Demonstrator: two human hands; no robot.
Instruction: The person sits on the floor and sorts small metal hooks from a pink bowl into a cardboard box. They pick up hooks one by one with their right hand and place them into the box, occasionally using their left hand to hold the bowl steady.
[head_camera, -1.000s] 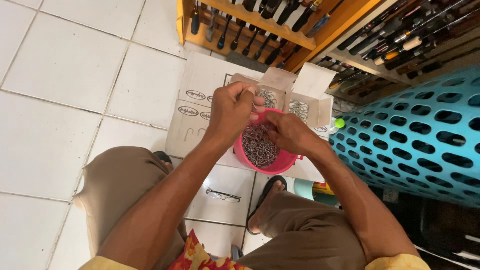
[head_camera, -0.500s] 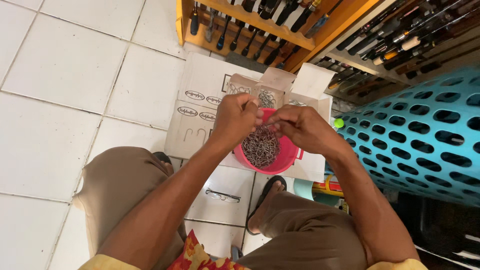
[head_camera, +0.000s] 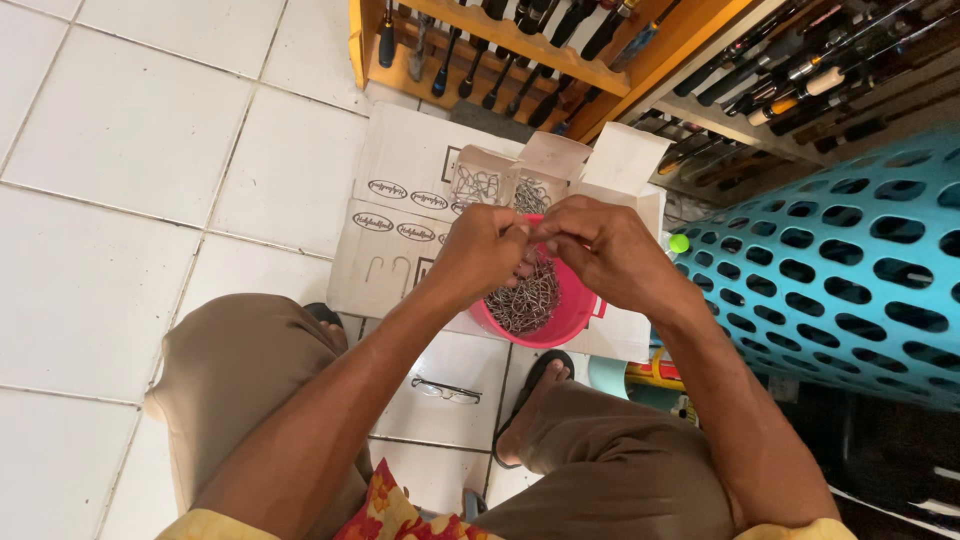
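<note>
A pink round tub full of small metal fish hooks stands on flattened cardboard between my feet. My left hand and my right hand meet fingertip to fingertip just above the tub's far rim. Both pinch hooks out of the tangled pile; the pinched hooks are mostly hidden by my fingers. Behind the tub stand small open cardboard boxes that hold more hooks.
White printed cardboard sheets lie on the white tiled floor. A turquoise perforated basket stands at right. A wooden rack with fishing rods is at the back. Eyeglasses lie on the floor between my knees.
Both hands came down and closer together over the tub. My right hand lifted out of the hook pile to meet the left at the far rim.
</note>
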